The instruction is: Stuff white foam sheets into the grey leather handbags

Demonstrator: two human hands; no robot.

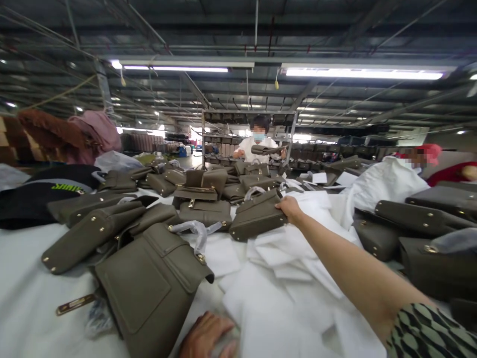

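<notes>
The right hand (292, 210) has its fingers clamped on a boxy olive-brown leather-look handbag (257, 216) amid the white worktop (30, 283); toward the near edge, I can't tell whether the left hand (206, 335) grips anything.

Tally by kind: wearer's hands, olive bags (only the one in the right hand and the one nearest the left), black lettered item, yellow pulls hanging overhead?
Left hand and right hand: 2
Gripped bag and foreground bag: 2
Black item: 1
Yellow pulls: 2
Total: 7
</notes>
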